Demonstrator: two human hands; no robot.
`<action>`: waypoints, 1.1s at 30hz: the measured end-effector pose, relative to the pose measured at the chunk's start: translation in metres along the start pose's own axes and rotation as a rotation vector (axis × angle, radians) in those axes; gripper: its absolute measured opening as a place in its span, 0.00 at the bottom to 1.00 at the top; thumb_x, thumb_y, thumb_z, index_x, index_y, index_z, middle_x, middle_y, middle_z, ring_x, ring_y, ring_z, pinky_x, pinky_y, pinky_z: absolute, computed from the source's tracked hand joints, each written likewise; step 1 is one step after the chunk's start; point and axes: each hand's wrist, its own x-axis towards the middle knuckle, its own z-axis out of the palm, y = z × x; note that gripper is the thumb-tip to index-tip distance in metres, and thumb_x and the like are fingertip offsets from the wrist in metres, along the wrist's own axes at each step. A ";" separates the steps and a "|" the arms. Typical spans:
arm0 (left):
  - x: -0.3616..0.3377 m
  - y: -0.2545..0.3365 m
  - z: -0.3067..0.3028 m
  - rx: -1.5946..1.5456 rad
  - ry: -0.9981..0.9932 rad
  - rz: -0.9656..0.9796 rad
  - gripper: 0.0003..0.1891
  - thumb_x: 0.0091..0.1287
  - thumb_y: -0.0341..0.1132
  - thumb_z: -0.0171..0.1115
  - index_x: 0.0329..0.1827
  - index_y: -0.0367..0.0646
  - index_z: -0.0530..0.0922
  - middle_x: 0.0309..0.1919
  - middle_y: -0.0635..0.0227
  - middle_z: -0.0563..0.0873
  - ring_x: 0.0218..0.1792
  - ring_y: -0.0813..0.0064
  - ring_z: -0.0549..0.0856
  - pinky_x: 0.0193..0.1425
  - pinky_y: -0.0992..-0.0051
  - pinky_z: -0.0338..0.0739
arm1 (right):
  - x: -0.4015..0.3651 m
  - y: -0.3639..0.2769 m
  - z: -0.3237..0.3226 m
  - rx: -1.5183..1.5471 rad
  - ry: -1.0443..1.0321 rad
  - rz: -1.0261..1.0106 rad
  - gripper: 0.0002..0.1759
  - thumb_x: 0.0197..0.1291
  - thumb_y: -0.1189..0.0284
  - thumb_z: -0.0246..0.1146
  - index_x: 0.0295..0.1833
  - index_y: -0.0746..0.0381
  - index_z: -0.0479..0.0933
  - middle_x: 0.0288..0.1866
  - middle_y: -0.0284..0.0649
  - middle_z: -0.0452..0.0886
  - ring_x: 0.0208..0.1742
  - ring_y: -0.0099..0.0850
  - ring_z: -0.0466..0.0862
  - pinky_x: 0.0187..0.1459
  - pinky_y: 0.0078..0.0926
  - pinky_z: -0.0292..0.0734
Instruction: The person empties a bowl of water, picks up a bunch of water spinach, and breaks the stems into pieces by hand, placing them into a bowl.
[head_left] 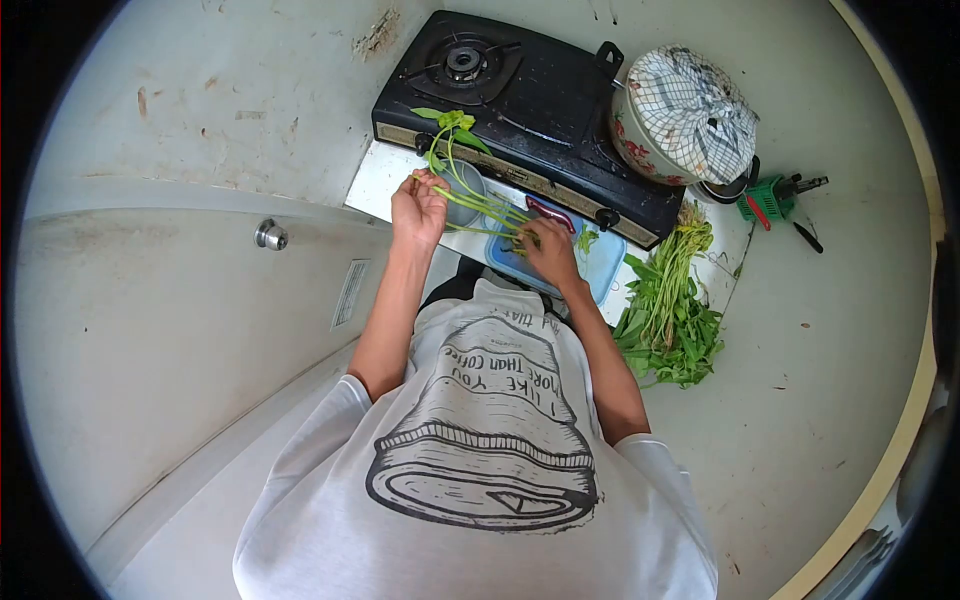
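My left hand [418, 210] is closed around several long green vegetable stems [480, 203], whose leafy tops stick up past it over the stove's front edge. The lower ends of these stems run right to my right hand [552, 250], whose fingers are closed on them. Below my right hand lies a light-blue plastic tray or lid [603, 268] with bits of greens on it. A grey bowl [463, 182] stands behind the stems, partly hidden by my left hand. At the tray's far edge is a dark red object [550, 212], partly covered.
A black two-burner gas stove [545, 110] lies beyond my hands. On its right burner sits a flowered pot [640, 140] covered with a checked cloth [695, 110]. A bunch of leafy greens [670, 300] lies right of the tray. Farther right is a green utensil basket [768, 200].
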 end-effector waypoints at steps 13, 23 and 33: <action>0.043 0.056 -0.033 0.646 0.053 0.268 0.08 0.81 0.33 0.50 0.50 0.37 0.73 0.43 0.63 0.78 0.45 0.69 0.81 0.64 0.58 0.85 | -0.014 -0.009 -0.008 -0.090 0.036 0.191 0.10 0.59 0.68 0.73 0.46 0.54 0.90 0.50 0.32 0.86 0.57 0.36 0.82 0.59 0.43 0.67; 0.033 0.049 0.002 1.963 -0.464 1.051 0.23 0.75 0.36 0.64 0.70 0.41 0.74 0.72 0.51 0.73 0.71 0.52 0.73 0.75 0.57 0.67 | -0.016 -0.036 -0.002 -0.146 0.168 0.212 0.09 0.57 0.66 0.74 0.44 0.49 0.92 0.55 0.25 0.84 0.64 0.31 0.76 0.67 0.46 0.54; -0.002 -0.007 0.005 2.292 -1.277 -0.017 0.17 0.71 0.35 0.66 0.61 0.41 0.81 0.51 0.53 0.89 0.54 0.50 0.87 0.60 0.57 0.80 | -0.009 -0.068 -0.019 -0.093 0.225 0.154 0.10 0.54 0.68 0.76 0.43 0.50 0.93 0.59 0.25 0.83 0.65 0.31 0.75 0.68 0.47 0.51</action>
